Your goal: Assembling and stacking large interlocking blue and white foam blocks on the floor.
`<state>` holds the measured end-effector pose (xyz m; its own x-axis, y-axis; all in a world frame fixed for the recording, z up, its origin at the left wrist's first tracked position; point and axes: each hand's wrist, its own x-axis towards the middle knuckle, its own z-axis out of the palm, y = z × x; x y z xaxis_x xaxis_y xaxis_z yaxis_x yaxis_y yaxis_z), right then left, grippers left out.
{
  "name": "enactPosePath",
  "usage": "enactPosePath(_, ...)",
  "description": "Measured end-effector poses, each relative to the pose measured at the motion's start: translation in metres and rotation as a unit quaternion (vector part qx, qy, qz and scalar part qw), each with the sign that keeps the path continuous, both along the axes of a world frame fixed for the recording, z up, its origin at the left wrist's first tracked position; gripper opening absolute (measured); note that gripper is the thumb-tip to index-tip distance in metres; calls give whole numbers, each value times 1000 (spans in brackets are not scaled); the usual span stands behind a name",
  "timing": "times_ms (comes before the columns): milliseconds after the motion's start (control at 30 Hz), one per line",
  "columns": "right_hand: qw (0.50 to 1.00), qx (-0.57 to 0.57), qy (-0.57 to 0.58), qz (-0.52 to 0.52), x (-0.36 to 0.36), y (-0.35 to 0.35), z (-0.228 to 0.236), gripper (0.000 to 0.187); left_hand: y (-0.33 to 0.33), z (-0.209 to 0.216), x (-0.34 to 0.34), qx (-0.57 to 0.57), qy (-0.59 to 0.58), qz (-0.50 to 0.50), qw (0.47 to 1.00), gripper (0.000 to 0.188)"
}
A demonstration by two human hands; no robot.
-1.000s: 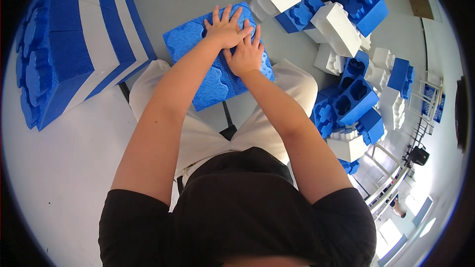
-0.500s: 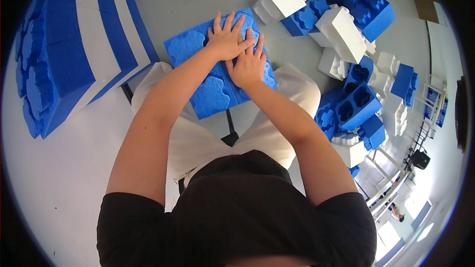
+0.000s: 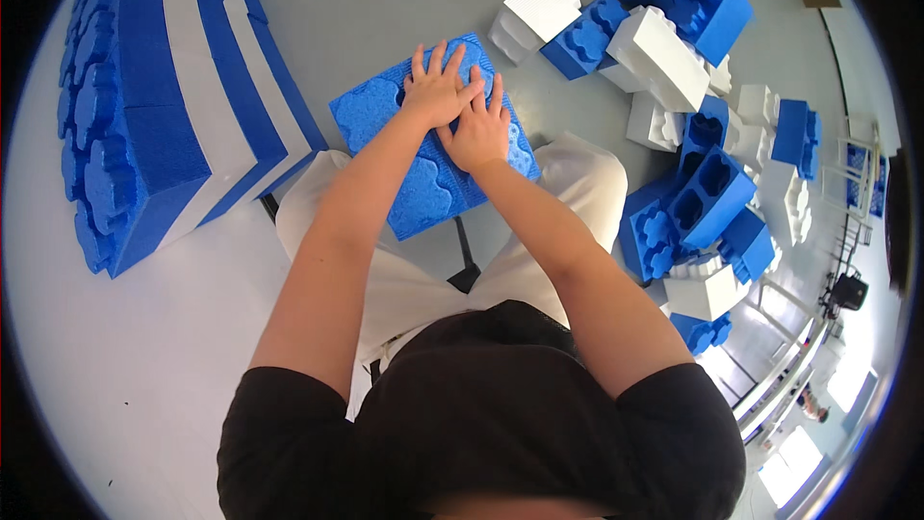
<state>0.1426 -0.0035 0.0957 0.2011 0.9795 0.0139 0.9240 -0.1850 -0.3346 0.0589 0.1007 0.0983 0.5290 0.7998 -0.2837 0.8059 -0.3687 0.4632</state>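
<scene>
A large blue foam building block (image 3: 416,195) with rounded, flower-shaped studs on top is in front of me, between my knees. My left hand (image 3: 435,94) lies flat on its far part, fingers spread. Close against it, my right hand (image 3: 478,135) rests palm down on the block's middle, its fingers stretched out. The thumb of the left hand reaches the fingers of the right. Both palms hide part of the studs. Neither hand grasps anything.
At left stands a wall of stacked blue and white blocks (image 3: 164,125). Loose blue blocks (image 3: 712,197) and white blocks (image 3: 659,58) lie heaped on the floor at right. A dark chair-like leg (image 3: 466,265) shows between my legs. White frames (image 3: 789,366) stand farther right.
The view has shifted slightly, so the block wall and heap sit differently in it. Both hands stay flat on the blue block, with hardly any change in their pose.
</scene>
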Motion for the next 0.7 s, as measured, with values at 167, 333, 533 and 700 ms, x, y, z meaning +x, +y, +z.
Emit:
enactPosePath(167,1000,17,-7,1,-3,0,6,75,-27,13,1,-7,23,77,997,82)
enactPosePath(333,999,34,-11,-16,10,-6,-20,70,-132,5,-23,40,-42,90,994,68)
enactPosePath(533,991,119,46,-36,1,-22,-9,72,-228,-7,-81,190,38,-42,980,77)
enactPosePath(700,993,110,16,-25,2,-46,-6,72,-248,-12,-92,218,8,-84,972,83)
